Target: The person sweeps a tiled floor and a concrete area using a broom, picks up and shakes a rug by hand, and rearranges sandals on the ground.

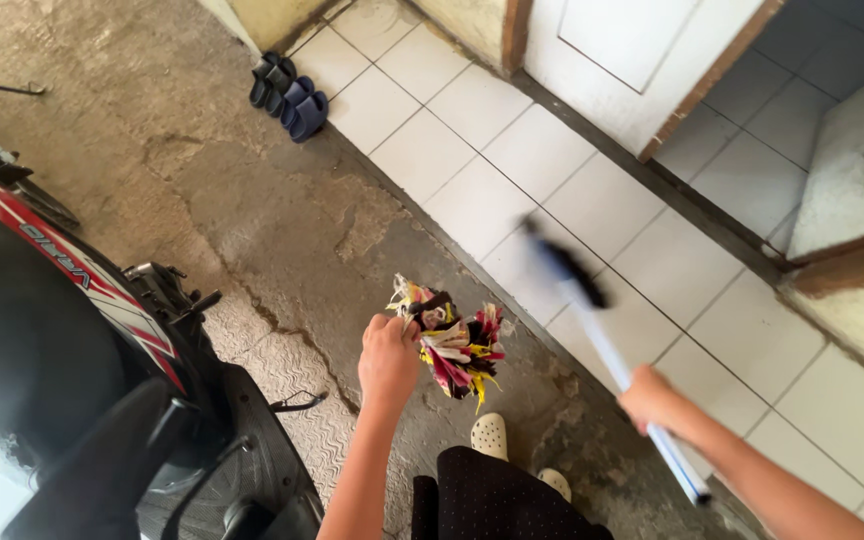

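The left hand (388, 362) has its grip closed on the edge of a bundle of multicoloured rag strips (455, 345), held above the cracked concrete floor (282, 220). It looks soft, floppy and light; pinching its gathered base suits it. The right hand (649, 396) is clamped around a thin pale pole (612, 360), motion-blurred, likely stiff and light, over white tiles (472, 150).

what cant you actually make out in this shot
Head view:
- Pole: its dark far end is motion-blurred, so its shape is unclear; the right hand covers part of it.
- Multicoloured strip bundle: the left hand hides where it is gripped.
- Motorbike: cut off by the left and bottom edges.
- Dark slippers: too small for detail.
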